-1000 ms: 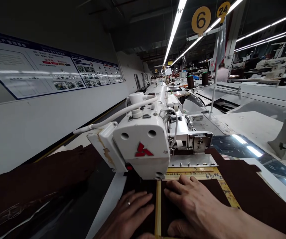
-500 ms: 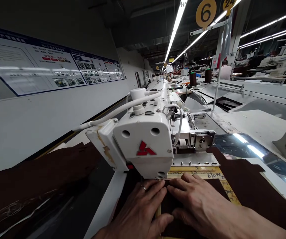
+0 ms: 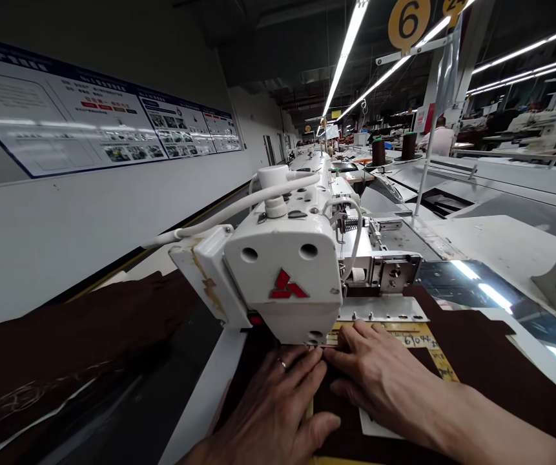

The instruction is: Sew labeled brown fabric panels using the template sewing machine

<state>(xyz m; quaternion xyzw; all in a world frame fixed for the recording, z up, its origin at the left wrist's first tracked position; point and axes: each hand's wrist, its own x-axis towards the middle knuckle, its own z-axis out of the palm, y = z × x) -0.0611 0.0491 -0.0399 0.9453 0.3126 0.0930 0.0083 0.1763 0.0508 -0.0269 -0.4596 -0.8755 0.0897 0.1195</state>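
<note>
A white sewing machine head [image 3: 282, 271] with a red emblem stands right in front of my hands. My left hand [image 3: 278, 400], a ring on one finger, lies flat on dark brown fabric [image 3: 340, 442] with its thumb apart. Close beside its fingertips, my right hand [image 3: 384, 374] presses on the fabric, fingers extended. Both sets of fingertips reach the machine's lower edge, where the needle is hidden. A yellow template frame [image 3: 440, 365] with handwriting lies around the fabric under my right hand. Below that palm, part of a white piece [image 3: 374, 426] shows.
A metal bracket plate [image 3: 384, 310] sits right of the machine head. More brown fabric [image 3: 491, 361] spreads to the right, and a dark brown pile [image 3: 88, 349] lies left. Brown thread cones [image 3: 378, 152] and a pole [image 3: 427, 168] stand behind. One person [image 3: 437, 139] sits far back.
My right hand has shifted slightly forward and left, toward the machine's lower edge. A white piece now shows beneath its palm. My left hand stays nearly in place; the view has shifted a little.
</note>
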